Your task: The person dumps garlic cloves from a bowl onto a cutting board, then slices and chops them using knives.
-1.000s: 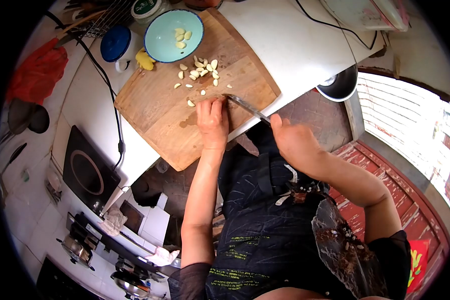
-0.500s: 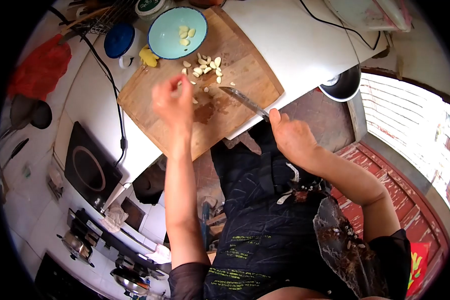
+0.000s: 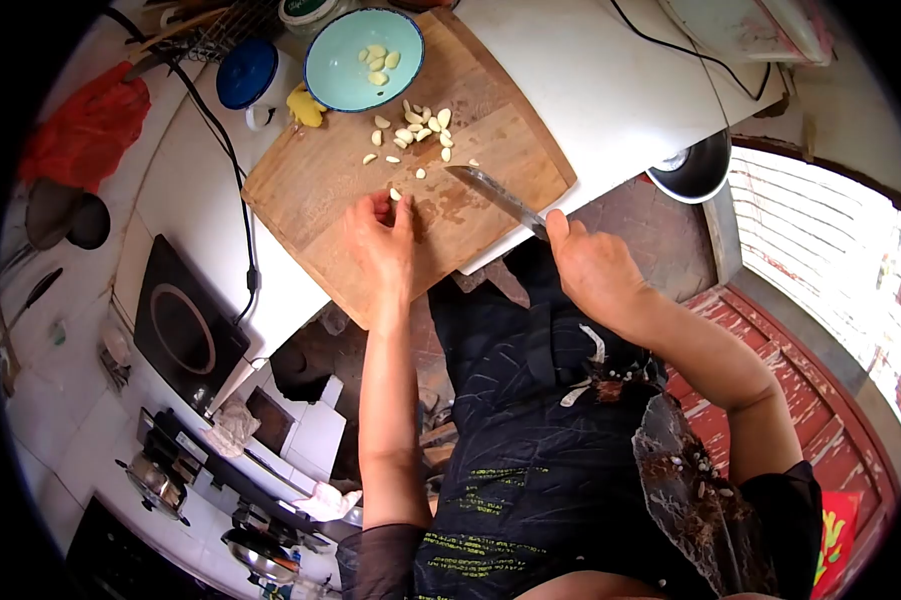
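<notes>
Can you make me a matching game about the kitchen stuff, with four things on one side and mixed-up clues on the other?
Things:
1. Knife
2. Bowl
3. Bag
4. Board

Clues:
A. Bright red
B. Brown and wooden
C. Held in the right hand
D. Pale blue-green

Right pairs: 1-C, 2-D, 3-A, 4-B

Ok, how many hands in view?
2: the left hand, over the wooden cutting board beside a garlic clove; the right hand, gripping the knife. No others visible.
</notes>
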`<state>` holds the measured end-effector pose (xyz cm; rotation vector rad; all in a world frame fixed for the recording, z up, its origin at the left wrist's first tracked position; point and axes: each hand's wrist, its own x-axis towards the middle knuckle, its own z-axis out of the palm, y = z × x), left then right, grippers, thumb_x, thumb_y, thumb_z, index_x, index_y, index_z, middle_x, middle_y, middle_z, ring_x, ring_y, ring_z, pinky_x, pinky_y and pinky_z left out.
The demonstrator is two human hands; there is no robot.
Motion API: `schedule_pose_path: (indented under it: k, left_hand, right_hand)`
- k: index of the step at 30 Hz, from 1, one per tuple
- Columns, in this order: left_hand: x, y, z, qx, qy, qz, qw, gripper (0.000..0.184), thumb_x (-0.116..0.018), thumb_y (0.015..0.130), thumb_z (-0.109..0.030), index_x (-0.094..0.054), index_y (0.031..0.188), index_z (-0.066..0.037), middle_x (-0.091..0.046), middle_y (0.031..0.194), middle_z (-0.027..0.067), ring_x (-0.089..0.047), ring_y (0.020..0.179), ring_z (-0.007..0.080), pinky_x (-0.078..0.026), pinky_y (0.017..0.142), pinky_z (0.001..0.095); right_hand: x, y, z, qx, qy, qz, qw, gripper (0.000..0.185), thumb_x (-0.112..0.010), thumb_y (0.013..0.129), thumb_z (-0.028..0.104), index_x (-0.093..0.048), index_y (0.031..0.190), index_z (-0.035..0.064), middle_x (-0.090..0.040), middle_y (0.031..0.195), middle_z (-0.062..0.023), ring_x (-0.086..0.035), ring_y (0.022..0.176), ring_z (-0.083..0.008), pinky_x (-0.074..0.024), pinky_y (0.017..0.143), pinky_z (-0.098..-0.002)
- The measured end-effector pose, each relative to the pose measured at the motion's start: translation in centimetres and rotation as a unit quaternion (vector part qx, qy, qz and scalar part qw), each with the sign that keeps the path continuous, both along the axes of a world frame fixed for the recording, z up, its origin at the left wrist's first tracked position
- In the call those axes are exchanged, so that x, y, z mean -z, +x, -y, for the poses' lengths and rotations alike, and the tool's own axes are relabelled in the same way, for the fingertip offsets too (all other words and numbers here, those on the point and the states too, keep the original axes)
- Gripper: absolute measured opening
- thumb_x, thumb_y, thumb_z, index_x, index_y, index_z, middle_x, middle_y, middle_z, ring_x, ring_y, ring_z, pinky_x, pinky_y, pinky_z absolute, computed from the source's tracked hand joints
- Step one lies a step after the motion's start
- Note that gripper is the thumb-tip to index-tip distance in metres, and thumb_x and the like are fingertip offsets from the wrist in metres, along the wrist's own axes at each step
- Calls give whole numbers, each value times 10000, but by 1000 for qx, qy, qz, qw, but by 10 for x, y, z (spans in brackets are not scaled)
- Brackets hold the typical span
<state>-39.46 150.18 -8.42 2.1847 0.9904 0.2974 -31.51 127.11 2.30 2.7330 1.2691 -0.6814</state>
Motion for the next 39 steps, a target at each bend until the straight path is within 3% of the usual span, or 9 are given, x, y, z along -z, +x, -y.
schedule_pose_path:
  k: [7,9,11,13,21,24,27,29,39]
  left_hand:
    - [4,11,35,37,-28,69,997,84,-681,795,-46,-659,874,-32,-598,810,120,-570,757,290,-463,695,396]
    - [1,17,52,84,-3,98,992,100,-688,824,-31,-671,921,-10,-608,804,103,-596,668,176,-492,612,290]
    - [2,23,63,68,-14,101,992,88,-694,818,-27,-681,902,-5,-609,794,99,-594,649,165,-491,603,278]
    - [3,26,68,37,-26,95,994,85,-691,778,-29,-674,862,-29,-586,770,119,-575,749,277,-467,659,374]
    - [0,31,70,9,-44,80,996,57,-698,772,-52,-673,817,-29,-582,733,115,-574,682,274,-461,630,384]
    - [1,31,70,10,-33,71,997,64,-700,771,-73,-667,805,-30,-580,728,118,-572,675,280,-458,626,389]
    - [-2,31,70,13,-27,66,997,74,-702,769,-88,-659,793,-32,-580,727,120,-569,683,287,-454,630,397]
    - [-3,33,70,15,-23,61,998,79,-702,767,-92,-655,788,-32,-580,726,120,-567,688,291,-453,634,403]
    - [-3,31,65,39,10,54,998,86,-706,751,-91,-635,770,-46,-599,723,102,-580,691,274,-468,638,395]
  right_hand:
    - [-4,6,10,11,13,-5,1000,210,-581,789,24,-456,957,13,-595,692,-107,-653,573,-246,-534,493,-313]
    - [-4,8,16,22,14,-1,1000,217,-584,782,19,-455,957,14,-594,693,-103,-654,574,-246,-536,500,-312]
    - [-5,7,21,22,5,-4,1000,208,-581,786,20,-454,951,20,-592,692,-98,-652,569,-245,-533,491,-312]
    - [-7,7,25,21,-1,3,1000,205,-583,784,23,-453,944,25,-591,692,-95,-651,566,-243,-529,484,-310]
    - [-7,-4,24,10,32,4,999,201,-593,777,39,-454,921,30,-577,680,-83,-641,542,-226,-519,459,-298]
    - [-10,-5,20,46,22,-54,997,114,-520,841,12,-424,903,20,-566,686,-156,-616,566,-343,-505,489,-407]
    - [-12,-5,19,46,21,-58,997,134,-519,810,-6,-424,901,18,-566,693,-151,-620,564,-331,-509,488,-393]
    - [-10,-6,19,-7,-6,9,1000,194,-588,786,57,-454,923,29,-580,683,-85,-637,532,-202,-519,451,-287]
    - [1,-10,-1,26,7,27,999,157,-545,805,23,-432,914,20,-558,691,-100,-626,527,-236,-509,432,-321]
